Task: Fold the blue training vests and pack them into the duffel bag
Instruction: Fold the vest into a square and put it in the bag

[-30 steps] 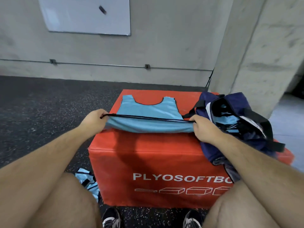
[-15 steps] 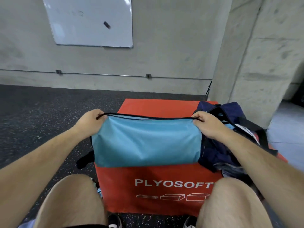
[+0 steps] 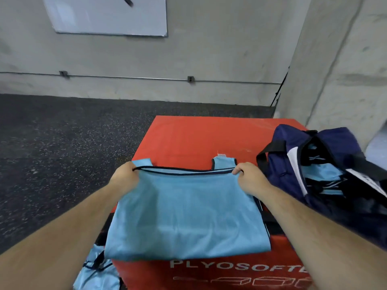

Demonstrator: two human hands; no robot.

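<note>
While the left grip [image 3: 125,179] and right grip [image 3: 251,182] each pinch a corner of its black-trimmed hem, the blue vest [image 3: 184,218] sits mid-frame, doubled over the red box [image 3: 199,135]. Judging by this, a fold is under way. Next, flatten it, halve it again, then pack it into the duffel bag [image 3: 335,143] at right. White lettering at the bottom reads "PLYOSOFT", cut off.

One red plyo box [image 3: 199,139], bearing one navy duffel bag [image 3: 335,143] on its right end and one blue vest [image 3: 184,216] over its near edge, gripped by two hands: left hand [image 3: 125,176], right hand [image 3: 251,178]. By the box's left front corner, a heap of vests [image 3: 96,273], number unclear, as with those in the bag. Behind the box, one whiteboard [image 3: 104,15].
</note>
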